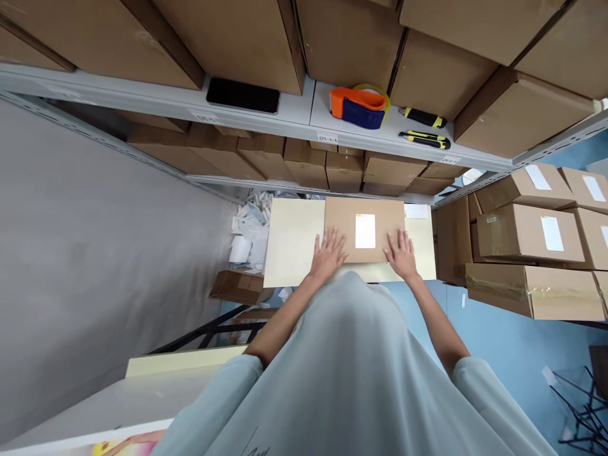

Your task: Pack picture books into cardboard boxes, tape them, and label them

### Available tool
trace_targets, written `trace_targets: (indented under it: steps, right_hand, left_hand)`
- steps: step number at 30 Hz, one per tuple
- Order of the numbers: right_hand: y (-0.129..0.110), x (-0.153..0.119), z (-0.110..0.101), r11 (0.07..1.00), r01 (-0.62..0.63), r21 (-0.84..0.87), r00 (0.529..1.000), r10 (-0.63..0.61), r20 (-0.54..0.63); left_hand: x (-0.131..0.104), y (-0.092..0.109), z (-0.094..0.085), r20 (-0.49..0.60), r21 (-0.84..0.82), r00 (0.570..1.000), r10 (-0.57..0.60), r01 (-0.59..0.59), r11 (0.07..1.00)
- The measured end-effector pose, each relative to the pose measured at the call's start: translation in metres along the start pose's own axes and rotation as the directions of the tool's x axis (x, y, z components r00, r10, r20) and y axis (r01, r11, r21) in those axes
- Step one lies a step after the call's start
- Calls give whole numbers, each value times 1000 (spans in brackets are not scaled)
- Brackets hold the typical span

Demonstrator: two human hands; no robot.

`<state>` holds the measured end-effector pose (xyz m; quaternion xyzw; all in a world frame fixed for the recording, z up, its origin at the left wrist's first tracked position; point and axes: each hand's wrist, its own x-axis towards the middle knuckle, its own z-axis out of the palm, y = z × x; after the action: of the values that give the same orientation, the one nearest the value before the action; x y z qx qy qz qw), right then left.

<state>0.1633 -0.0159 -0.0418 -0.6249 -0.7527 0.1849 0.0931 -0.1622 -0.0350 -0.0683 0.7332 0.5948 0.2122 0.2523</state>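
A flat brown cardboard box [342,221] lies on a pale cream tabletop [289,244] in front of me. A white label [365,231] sits near the middle of its top. My left hand [329,255] rests on the box's near left corner, fingers spread, holding nothing. On the near right corner lies my right hand [401,254], its fingers also stretched out. Part of a white paper [416,211] shows on the table just beyond the box's right side.
Above the table, a metal shelf [294,114] bears large cartons, a black phone [242,95], an orange and blue tape dispenser [358,107] and two utility knives [425,139]. Labelled boxes [527,231] are stacked at right. Crumpled white waste [254,221] lies left, beside a grey wall.
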Motion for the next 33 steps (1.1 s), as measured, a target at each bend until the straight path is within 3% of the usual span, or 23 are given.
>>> trace_targets:
  steps: [2, 4, 6, 8, 11, 14, 18, 22, 26, 33]
  right_hand:
    - [20, -19, 2, 944, -213, 252, 972, 231, -41]
    - [33, -35, 8, 767, -366, 528, 914, 402, 50]
    - [37, -46, 16, 576, -424, 699, 885, 428, 183]
    - [33, -52, 21, 498, -406, 766, 898, 373, 234]
    - [22, -53, 18, 537, -348, 768, 928, 312, 203]
    - [7, -48, -3, 589, -255, 767, 957, 265, 115]
    - [-24, -30, -49, 647, -77, 758, 971, 222, -91]
    - [-57, -3, -80, 768, -68, 637, 949, 247, -197]
    - [-67, 22, -76, 837, -115, 536, 947, 255, -194]
    - [-59, 45, -43, 891, -242, 385, 939, 314, -136]
  left_hand:
    - [-19, -17, -3, -17, -122, 980, -196, 193, 974]
    - [-32, -29, -2, 46, -286, 935, -353, 351, 892]
    - [-37, -32, 2, 131, -470, 926, -355, 373, 800]
    - [-37, -30, 6, 152, -632, 949, -277, 309, 711]
    - [-33, -25, 6, 126, -727, 955, -270, 274, 630]
    - [-31, -17, -11, 72, -699, 934, -349, 297, 651]
    - [-25, 6, -59, -110, -613, 907, -406, 259, 746]
    - [-7, 32, -109, -277, -447, 810, -517, 367, 816]
    - [10, 32, -129, -264, -296, 796, -544, 470, 831]
    - [26, 7, -118, -205, -202, 798, -568, 533, 822]
